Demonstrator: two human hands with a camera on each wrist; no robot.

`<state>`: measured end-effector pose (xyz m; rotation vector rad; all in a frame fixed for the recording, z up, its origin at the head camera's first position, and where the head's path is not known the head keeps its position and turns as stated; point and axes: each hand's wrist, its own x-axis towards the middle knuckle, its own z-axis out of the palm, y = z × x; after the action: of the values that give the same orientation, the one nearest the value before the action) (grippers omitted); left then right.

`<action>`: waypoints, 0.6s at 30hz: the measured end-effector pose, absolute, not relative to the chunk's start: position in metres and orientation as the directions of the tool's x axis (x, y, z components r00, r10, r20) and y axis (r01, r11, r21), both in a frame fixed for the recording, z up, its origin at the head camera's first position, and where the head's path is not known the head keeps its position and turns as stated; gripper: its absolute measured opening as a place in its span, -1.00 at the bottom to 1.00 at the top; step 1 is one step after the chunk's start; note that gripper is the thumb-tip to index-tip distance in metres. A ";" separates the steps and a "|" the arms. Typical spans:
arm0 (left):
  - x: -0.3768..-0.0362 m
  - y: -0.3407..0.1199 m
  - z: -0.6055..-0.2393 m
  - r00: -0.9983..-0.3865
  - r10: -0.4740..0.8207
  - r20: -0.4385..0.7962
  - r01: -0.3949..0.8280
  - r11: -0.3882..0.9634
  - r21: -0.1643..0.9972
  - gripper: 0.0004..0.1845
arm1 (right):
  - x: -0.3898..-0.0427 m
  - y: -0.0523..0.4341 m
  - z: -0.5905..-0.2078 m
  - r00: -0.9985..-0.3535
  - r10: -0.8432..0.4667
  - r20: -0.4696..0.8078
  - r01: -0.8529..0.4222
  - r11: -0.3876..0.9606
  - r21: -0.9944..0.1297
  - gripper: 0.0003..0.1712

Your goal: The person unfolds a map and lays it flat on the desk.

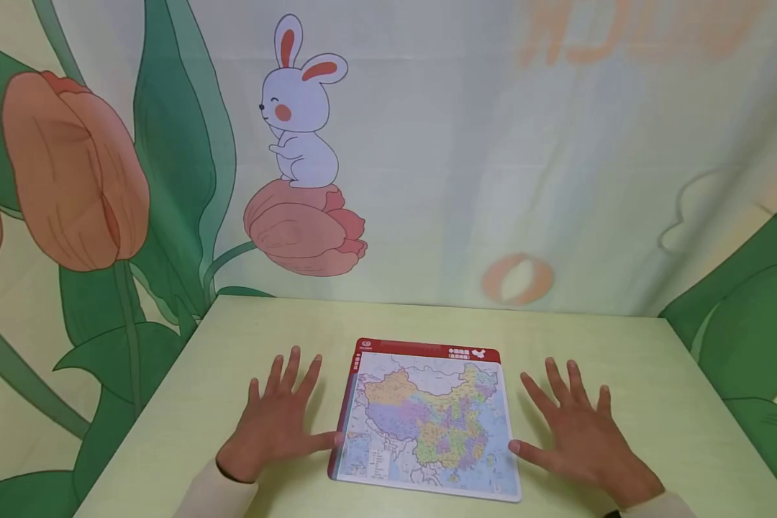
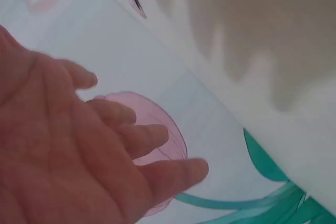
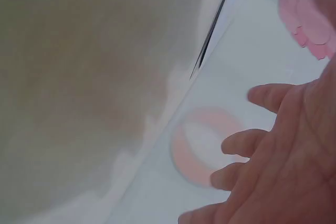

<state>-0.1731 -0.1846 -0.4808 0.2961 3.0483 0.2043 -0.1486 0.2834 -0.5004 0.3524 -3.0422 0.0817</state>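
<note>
From the head camera we've got a map puzzle board [image 1: 427,417] lying flat on the pale green table [image 1: 654,374], near our edge, red strip at its far side. Our left hand [image 1: 275,424] sits just left of it, fingers spread, thumb touching the board's left edge. Our right hand [image 1: 583,432] mirrors that on the other side, thumb at or almost at the right edge (hard to call contact). Neither hand is gripping anything; both are flat and splayed, well apart with the board between them.

Left wrist view: just our open palm and relaxed fingers [image 2: 152,137] against the tulip backdrop [image 2: 220,129]. No board in sight.

Right wrist view: same deal, loose fingers [image 3: 247,142], blurry backdrop.

Our guess is we're at the very start, board untouched. Next move probably calls for getting fingertips under an edge, since it lies flush.
</note>
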 end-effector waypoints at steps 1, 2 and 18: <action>-0.173 -0.184 -0.482 -0.977 0.203 -0.063 0.191 0.969 0.154 0.44 | -0.148 0.282 -0.500 -0.969 -0.233 0.081 -0.237 0.970 -0.054 0.26; -0.172 -0.183 -0.483 -0.975 0.210 -0.068 0.196 0.965 0.172 0.43 | -0.146 0.281 -0.500 -0.968 -0.240 0.078 -0.245 0.967 -0.071 0.24; -0.144 -0.151 -0.490 -0.934 0.295 -0.201 0.173 0.867 0.467 0.03 | -0.112 0.241 -0.480 -0.931 -0.357 -0.077 -0.318 0.896 -0.312 0.05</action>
<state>-0.1440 -0.1509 -0.4896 0.3546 2.7742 0.6581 -0.1124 0.2410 -0.4801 0.5698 -3.1875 0.4876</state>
